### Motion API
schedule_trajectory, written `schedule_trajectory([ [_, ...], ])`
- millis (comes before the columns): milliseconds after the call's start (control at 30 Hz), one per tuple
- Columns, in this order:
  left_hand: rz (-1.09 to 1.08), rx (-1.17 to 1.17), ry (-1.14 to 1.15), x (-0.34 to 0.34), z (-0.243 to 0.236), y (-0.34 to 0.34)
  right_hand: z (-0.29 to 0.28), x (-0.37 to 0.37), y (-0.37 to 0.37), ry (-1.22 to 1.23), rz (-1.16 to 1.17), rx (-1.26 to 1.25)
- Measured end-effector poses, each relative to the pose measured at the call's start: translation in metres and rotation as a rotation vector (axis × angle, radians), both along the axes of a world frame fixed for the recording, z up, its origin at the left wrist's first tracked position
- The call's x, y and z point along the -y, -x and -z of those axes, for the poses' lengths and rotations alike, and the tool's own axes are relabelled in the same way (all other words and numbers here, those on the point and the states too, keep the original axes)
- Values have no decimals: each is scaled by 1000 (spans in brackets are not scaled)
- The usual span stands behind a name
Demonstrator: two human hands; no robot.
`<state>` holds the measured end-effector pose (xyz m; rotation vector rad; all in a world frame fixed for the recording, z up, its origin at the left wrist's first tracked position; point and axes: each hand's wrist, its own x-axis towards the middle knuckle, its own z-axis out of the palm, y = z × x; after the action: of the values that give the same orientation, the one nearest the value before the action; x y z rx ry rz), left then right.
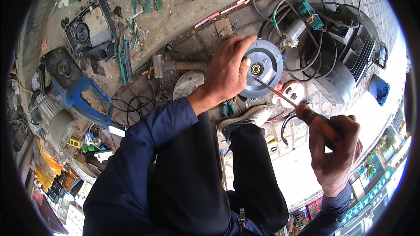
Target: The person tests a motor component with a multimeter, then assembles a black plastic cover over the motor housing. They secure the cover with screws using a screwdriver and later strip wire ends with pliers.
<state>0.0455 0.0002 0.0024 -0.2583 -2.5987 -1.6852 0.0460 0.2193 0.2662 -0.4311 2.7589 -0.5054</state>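
Note:
A round grey motor end cover (272,63) with a brass-coloured ring at its centre is gripped at its left edge by my left hand (225,72). The thumb lies on its face and the fingers reach over the rim. My right hand (336,159) is closed around the orange and black handle of a screwdriver (311,117). Its thin metal shaft slants up and to the left across the cover. The tip meets the face just below the central ring; I cannot tell whether it is pressed into anything.
A large grey motor (341,70) lies at the right beside looped black cables and a teal terminal piece (310,16). Left of my hands are a hammer (158,66), a blue tool housing (89,100) and a dismantled motor part (89,28). My shoe (247,120) rests below the cover.

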Motion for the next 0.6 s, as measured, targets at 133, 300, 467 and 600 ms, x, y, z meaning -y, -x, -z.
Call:
schedule_trajectory([
  [133,-7,-5,14,1,0,0,0,-3,-4,96,-4,58],
  [300,-5,4,-2,0,-1,1,0,-8,-6,67,5,79],
  [467,-7,-9,20,1,-1,1,-3,0,-5,75,30,78],
  [600,-1,-8,17,1,-1,0,6,7,1,59,-64,-133],
])
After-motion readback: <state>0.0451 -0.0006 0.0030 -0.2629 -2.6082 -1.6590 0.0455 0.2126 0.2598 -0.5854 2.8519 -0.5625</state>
